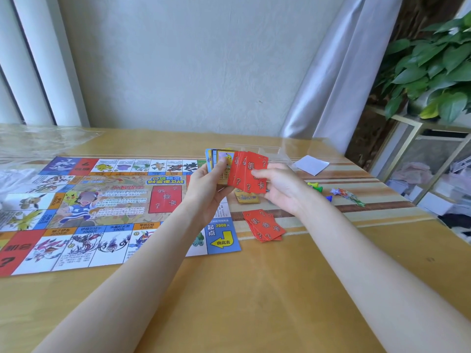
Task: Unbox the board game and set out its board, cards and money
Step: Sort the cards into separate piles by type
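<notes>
Near the middle of the frame, the left hand (207,186) holds a mixed stack of cards (221,165), its thumb pressed on the face of the top card. The right hand (279,186) pinches a small fan of red cards (248,174) just beside that stack, so both hands are closed around cards. I judge that the person is sorting the red cards out of the stack.

On the left side of the frame the game board (107,212) already lies unfolded and flat on the table (254,289). A pile of red cards (265,226) lies on the table just right of the board's lower corner, below the hands. A yellow card pile (246,196) lies under the hands, partly hidden. At the right, small coloured pawns (316,187) and a few shiny pieces (348,196) are on the table.

So the board seems done and the cards are half sorted. I cannot see any money, so this part is probably left.
</notes>
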The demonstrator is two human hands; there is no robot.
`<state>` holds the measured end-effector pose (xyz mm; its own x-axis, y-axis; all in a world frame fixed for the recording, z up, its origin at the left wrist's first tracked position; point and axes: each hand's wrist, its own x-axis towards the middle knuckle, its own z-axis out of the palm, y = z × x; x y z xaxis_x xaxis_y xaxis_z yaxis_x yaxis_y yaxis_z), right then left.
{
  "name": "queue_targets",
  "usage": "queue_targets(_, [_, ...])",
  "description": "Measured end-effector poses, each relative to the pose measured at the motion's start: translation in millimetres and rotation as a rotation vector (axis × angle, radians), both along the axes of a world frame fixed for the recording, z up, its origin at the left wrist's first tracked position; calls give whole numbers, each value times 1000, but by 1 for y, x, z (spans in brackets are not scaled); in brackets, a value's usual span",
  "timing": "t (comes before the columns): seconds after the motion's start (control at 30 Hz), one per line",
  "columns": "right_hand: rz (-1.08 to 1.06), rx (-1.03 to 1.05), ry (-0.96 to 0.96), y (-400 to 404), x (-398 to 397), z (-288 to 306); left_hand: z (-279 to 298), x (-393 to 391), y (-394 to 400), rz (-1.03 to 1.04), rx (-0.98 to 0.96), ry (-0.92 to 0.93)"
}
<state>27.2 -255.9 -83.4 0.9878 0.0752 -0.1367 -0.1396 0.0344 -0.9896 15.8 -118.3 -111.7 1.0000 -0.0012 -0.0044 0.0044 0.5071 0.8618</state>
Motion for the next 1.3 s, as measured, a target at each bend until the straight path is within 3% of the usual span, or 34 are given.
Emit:
queue_targets(0.13, [12, -91, 18, -24, -4, 15, 1, 1, 4, -15, -133, 19])
queue_targets(0.3, [169, -559, 154, -48, -21, 5, -1, -1, 3, -70, -170, 61])
queue_targets(0.43, [158, -729, 133, -34, -32, -20, 0, -4, -4, -142, 3, 222])
queue_targets(0.57, [172, -1276, 9, -22, -40, -22, 10, -10, -4, -260, 209, 282])
queue_targets(0.63, [156, -1407, -21, -21, -44, -20, 17, -11, -2, -357, 257, 271])
queue_targets(1.03, [201, -1440, -57, -11, -40, -22, 27, -11, 9, -542, 300, 284])
queue_targets(1.3, [244, -1412, -58, -7, -46, -16, 15, -7, 1, -470, 194, 285])
